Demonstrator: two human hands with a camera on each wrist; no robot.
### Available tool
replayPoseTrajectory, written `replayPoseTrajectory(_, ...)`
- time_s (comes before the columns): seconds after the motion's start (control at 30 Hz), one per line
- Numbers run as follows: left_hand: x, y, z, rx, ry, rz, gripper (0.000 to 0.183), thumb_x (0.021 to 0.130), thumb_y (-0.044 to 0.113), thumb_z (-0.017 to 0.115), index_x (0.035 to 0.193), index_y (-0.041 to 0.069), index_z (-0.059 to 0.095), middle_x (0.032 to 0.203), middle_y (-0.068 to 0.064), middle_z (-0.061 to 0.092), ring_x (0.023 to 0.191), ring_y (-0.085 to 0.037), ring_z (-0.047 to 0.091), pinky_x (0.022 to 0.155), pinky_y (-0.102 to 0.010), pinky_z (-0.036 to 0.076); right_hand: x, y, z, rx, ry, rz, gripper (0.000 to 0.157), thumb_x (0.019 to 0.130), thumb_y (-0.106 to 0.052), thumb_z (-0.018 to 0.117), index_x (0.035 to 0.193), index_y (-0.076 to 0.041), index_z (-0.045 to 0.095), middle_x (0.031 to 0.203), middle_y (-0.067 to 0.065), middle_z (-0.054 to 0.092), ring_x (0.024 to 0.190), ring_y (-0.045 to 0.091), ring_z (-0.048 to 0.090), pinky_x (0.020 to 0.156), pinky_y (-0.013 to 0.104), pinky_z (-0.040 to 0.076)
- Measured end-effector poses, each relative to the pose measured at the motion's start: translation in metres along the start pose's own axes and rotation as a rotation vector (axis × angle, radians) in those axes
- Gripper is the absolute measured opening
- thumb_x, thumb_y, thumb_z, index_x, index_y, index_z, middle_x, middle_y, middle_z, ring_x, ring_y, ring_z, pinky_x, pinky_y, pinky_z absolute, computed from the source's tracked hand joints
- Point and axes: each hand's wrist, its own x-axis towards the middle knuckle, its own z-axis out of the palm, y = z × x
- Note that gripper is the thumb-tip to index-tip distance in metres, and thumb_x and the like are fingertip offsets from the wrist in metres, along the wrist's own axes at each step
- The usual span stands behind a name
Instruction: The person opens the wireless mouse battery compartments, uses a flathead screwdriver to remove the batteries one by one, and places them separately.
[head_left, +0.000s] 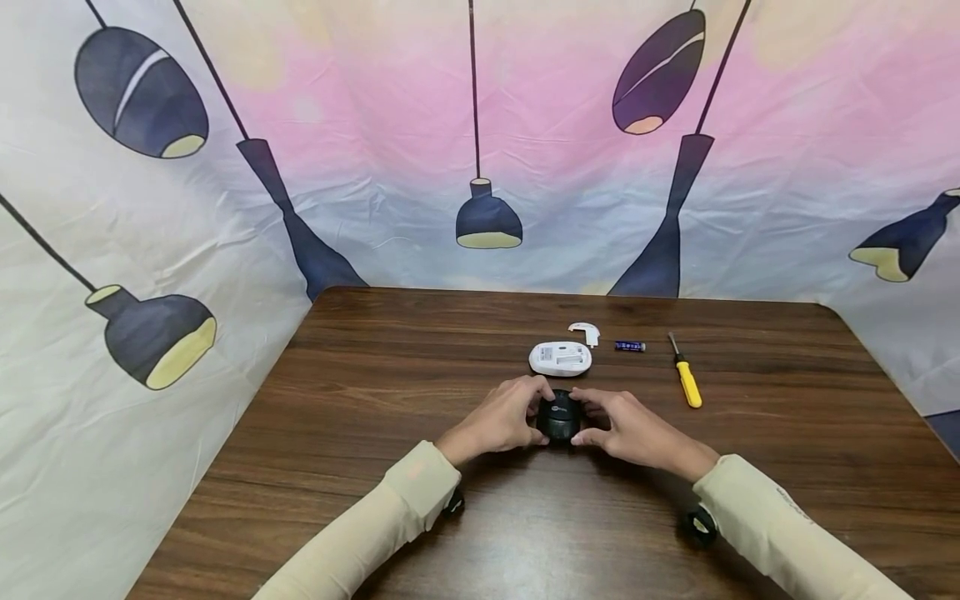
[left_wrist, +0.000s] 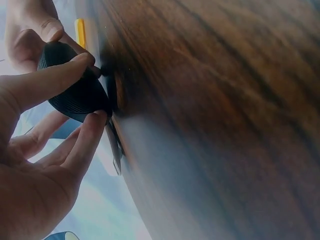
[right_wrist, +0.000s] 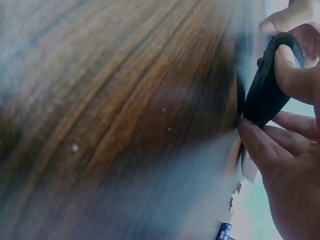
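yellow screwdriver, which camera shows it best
The head view, because it shows the whole screwdriver, both the yellow handle and the metal shaft, lying unobstructed on the table. The left wrist view catches only a piece of the yellow handle, near the top. The right wrist view shows none of it.

In the head view we saw bright, even light and a pale glare on the near part of the wooden tabletop. In both dimmer wrist views we found soft, hazy detail, bluish sheen, a washed-out backdrop cloth and a deeply shaded black computer mouse.
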Motion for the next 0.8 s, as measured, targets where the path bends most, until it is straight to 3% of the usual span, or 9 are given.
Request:
replayPoseTrajectory(0.23, 0.0003, -0.0003, -0.0007, -0.055, 0.005, 0.003, 0.046, 0.079, 0.014, 0.090, 0.118, 0.009, 0.065, 0.111, -0.006, 0.068, 0.094, -0.016, 0.068, 0.082, -0.020, 0.057, 0.0021, -0.0002, 0.0011, -0.001, 0.049, -0.034, 0.066, 0.086, -0.023, 0.084, 0.135, 0.010, 0.056, 0.128, 0.022, 0.064, 0.106, 0.027, 0.069, 0.087, 0.035, 0.062)
replayPoseTrajectory(0.43, 0.0015, 0.0020, -0.0015, -0.097, 0.002, -0.026, 0.047, 0.083, 0.016, 0.087, 0.123, 0.008, 0.064, 0.117, -0.009, 0.067, 0.095, -0.015, 0.069, 0.079, -0.016, 0.057, 0.0040, -0.0015, 0.0013, -0.021, 0.118, -0.081, 0.050, 0.085, -0.015, 0.085, 0.128, -0.002, 0.064, 0.119, 0.007, 0.067, 0.103, 0.020, 0.069, 0.086, 0.033, 0.062)
replayPoseTrajectory(0.6, 0.0030, 0.0026, 0.0009, -0.079, 0.068, -0.018, 0.046, 0.080, 0.011, 0.088, 0.120, 0.006, 0.066, 0.115, -0.010, 0.067, 0.088, -0.012, 0.069, 0.073, -0.013, 0.056, 0.0028, -0.0018, 0.0004, -0.046, 0.158, -0.105, 0.044, 0.088, -0.017, 0.082, 0.127, -0.005, 0.066, 0.118, 0.005, 0.068, 0.101, 0.016, 0.068, 0.083, 0.034, 0.063)
replayPoseTrajectory(0.8, 0.0029, 0.0035, 0.0011, -0.074, 0.149, -0.011, 0.034, 0.086, 0.011, 0.083, 0.117, 0.008, 0.069, 0.109, -0.008, 0.070, 0.088, -0.015, 0.071, 0.072, -0.017, 0.058, 0.0034, -0.0039, -0.0010, -0.081, 0.202, -0.126, 0.037, 0.093, -0.018, 0.076, 0.127, -0.007, 0.068, 0.115, 0.002, 0.070, 0.099, 0.011, 0.067, 0.079, 0.033, 0.063)
